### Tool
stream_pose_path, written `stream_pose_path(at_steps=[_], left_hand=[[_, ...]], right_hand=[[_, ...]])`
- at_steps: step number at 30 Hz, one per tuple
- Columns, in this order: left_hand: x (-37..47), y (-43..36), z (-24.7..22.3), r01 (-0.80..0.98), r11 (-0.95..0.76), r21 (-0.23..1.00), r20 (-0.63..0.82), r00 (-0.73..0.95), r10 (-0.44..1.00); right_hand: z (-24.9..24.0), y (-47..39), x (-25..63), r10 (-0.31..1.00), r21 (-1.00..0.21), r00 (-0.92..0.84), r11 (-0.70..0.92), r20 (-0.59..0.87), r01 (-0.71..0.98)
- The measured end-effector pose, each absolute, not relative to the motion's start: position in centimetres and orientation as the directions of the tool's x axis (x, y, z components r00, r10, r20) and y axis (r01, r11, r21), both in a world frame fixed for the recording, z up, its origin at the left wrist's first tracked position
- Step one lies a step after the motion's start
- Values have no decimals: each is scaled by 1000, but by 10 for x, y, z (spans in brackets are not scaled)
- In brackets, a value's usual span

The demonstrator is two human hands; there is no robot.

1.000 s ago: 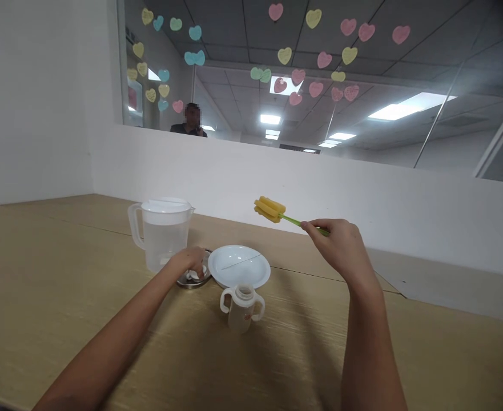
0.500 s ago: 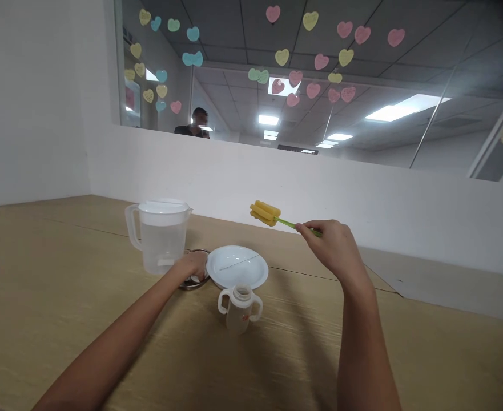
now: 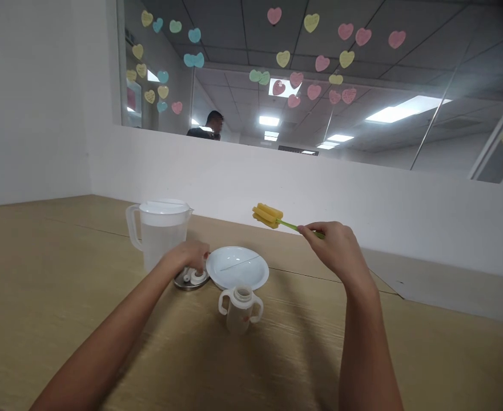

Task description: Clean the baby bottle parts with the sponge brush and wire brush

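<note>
My right hand [image 3: 337, 245] is closed around the green handle of a bottle brush with a yellow sponge head [image 3: 268, 215], held in the air pointing left. My left hand [image 3: 192, 255] hovers just over a small round metal dish [image 3: 186, 287], fingers pointing down and seemingly loosened. Inside the dish lie a white ring-shaped cap [image 3: 198, 278] right under the fingertips and a smaller white part [image 3: 186, 277]. A translucent two-handled baby bottle [image 3: 238, 311] stands upright without a lid, in front of a white bowl [image 3: 237, 269].
A lidded translucent pitcher [image 3: 162, 231] stands behind my left hand, its handle to the left. A white wall [image 3: 242, 177] closes off the back of the wooden table [image 3: 157, 354]. Beyond a window with heart-shaped notes, a person [image 3: 208, 127] shows.
My left hand has risen a little from the dish, uncovering the white parts in it. The brush in my right hand has hardly moved. The person behind the glass has shifted right.
</note>
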State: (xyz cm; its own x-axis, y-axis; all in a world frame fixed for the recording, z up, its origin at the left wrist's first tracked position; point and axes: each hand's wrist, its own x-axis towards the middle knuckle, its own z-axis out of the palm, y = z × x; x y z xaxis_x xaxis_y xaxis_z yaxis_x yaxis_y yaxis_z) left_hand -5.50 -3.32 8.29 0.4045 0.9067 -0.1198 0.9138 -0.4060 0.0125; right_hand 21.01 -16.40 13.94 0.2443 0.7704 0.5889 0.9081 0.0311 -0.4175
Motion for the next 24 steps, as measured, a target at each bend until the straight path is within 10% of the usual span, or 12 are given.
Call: stream_pose_path(at_steps=[5,16,24], left_hand=[[-44,-78,115,493,-696,522,-119,850,513],[1,-79,66,534,-802,268,-116,844,524],[-3,-82,77,446,-812,378,-85,890,449]], right_hand=[[140,-163,211,776,-426,249,28,579,904],[139,-162,213,773,-439,226,76,593,895],[139,-161,213,784,-451,221,83,580,888]])
